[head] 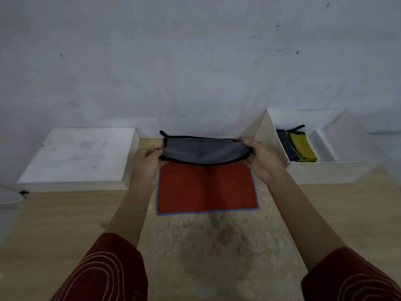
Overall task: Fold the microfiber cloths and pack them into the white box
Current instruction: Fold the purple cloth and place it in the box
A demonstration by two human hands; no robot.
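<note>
Grey cloth point(201, 152) sagged, soft and light, between left hand point(147, 164) and right hand point(263, 161); each grip pinched an end, sensibly.

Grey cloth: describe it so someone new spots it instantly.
On the wooden table, left of the open white box, lies a flat orange cloth. Over its far edge, left hand and right hand hold the grey cloth. It alone is lifted, with black trim, not blue.
</note>
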